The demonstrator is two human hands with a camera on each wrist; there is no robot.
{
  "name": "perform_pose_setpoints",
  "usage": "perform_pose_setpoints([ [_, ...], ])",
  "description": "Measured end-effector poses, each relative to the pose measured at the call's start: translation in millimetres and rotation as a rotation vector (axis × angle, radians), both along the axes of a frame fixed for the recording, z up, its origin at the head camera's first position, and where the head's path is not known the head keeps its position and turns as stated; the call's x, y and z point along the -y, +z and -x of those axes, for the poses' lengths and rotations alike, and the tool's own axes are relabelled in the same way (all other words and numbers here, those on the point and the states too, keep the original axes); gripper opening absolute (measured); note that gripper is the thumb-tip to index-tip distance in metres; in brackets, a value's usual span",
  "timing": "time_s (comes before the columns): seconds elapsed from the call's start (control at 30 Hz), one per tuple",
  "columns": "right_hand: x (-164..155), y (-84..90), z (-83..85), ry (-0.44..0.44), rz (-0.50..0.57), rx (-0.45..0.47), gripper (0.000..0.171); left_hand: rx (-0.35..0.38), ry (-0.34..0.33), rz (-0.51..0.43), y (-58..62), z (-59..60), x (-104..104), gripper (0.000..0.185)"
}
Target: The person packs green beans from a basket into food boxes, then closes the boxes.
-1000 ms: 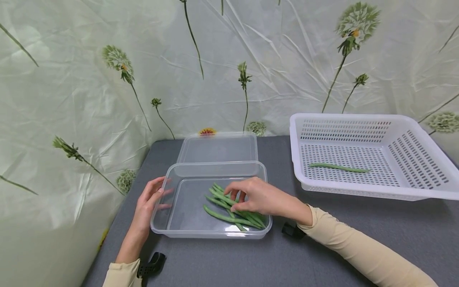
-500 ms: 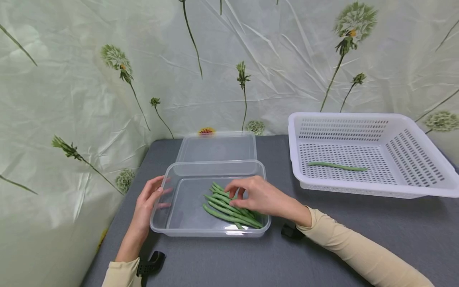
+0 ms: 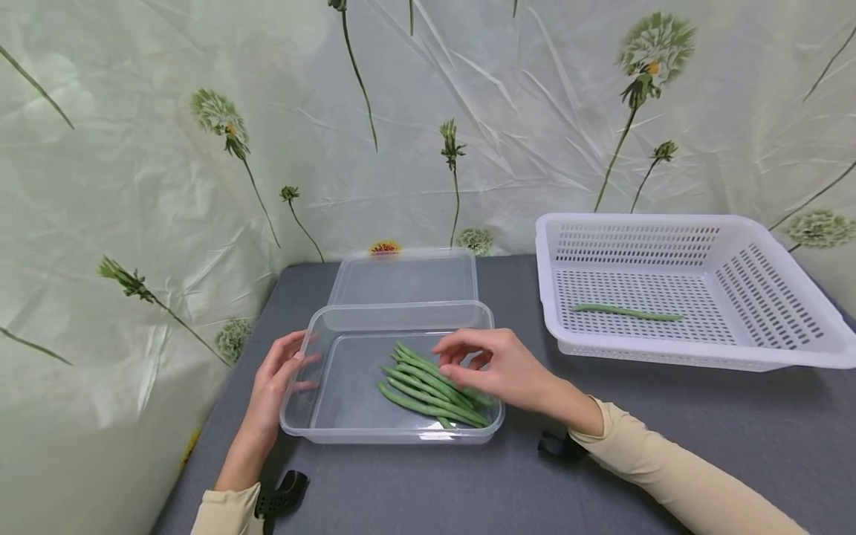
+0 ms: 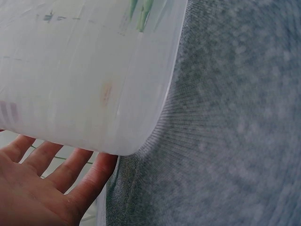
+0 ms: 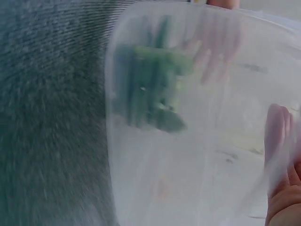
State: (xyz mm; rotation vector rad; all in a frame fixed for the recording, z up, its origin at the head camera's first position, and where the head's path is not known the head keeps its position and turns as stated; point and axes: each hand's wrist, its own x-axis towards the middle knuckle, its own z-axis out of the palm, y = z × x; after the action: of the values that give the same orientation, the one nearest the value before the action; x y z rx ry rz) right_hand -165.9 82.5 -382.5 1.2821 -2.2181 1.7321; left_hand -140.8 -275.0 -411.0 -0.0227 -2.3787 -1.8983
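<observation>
Several green beans [image 3: 424,394] lie side by side in the right half of a clear plastic container [image 3: 348,390]. My right hand [image 3: 501,369] hovers over their right end with loosely bent fingers, holding nothing. In the right wrist view the beans [image 5: 150,89] show blurred through the container's wall, with the right hand [image 5: 284,188] at the right edge. My left hand [image 3: 270,383] rests against the container's left side. Its fingers are spread and nearly straight along the outer wall in the left wrist view, where the left hand [image 4: 61,188] is at lower left.
A clear flat lid [image 3: 408,276] lies just behind the container. At the right stands a white perforated basket [image 3: 669,348] with a single green bean [image 3: 628,312] in it. A floral curtain [image 3: 374,111] hangs behind the grey-covered table [image 3: 414,490].
My right hand has lifted off the green beans and shifted a little to the right, leaving them in the container. The left hand stays at the container's side.
</observation>
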Motion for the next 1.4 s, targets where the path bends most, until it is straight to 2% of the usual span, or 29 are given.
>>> perform_pose_setpoints([
  [0.13, -14, 9.1, -3.6, -0.001, -0.003, 0.035, 0.028, -0.004, 0.004, -0.001, 0.3, 1.2, 0, 0.043],
  [0.27, -32, 16.3, -4.9, -0.033, -0.063, 0.015, 0.031, 0.007, 0.006, 0.009, 0.4, 0.3, 0, 0.043],
  [0.63, -95, 47.1, -5.1, -0.121, -0.265, -0.162, 0.039, 0.006, 0.004, 0.008, -1.1, -0.1, -1, 0.042],
  [0.77, -118, 57.7, -0.1, -0.151, -0.326, -0.235, 0.042, 0.007, 0.003, 0.003, -1.3, 0.7, -2, 0.042],
  [1.0, -154, 78.0, 13.8, -0.199, -0.452, -0.296, 0.043, 0.009, 0.004, 0.000, -0.8, 0.8, -3, 0.042],
  [1.1, -167, 88.1, 22.9, -0.229, -0.575, -0.279, 0.041, 0.006, 0.003, -0.007, -0.4, -0.3, -1, 0.042],
  [1.23, -182, 98.3, 37.4, -0.250, -0.771, -0.162, 0.035, -0.003, -0.001, -0.009, 0.0, -1.2, 0, 0.042],
  [1.3, -190, 99.1, 46.3, -0.229, -0.826, -0.102, 0.035, -0.005, -0.003, -0.009, 0.0, -1.2, 0, 0.042],
  [1.4, -201, 95.6, 59.8, -0.181, -0.848, -0.036, 0.036, -0.008, -0.007, -0.018, 0.0, -0.8, -1, 0.042],
])
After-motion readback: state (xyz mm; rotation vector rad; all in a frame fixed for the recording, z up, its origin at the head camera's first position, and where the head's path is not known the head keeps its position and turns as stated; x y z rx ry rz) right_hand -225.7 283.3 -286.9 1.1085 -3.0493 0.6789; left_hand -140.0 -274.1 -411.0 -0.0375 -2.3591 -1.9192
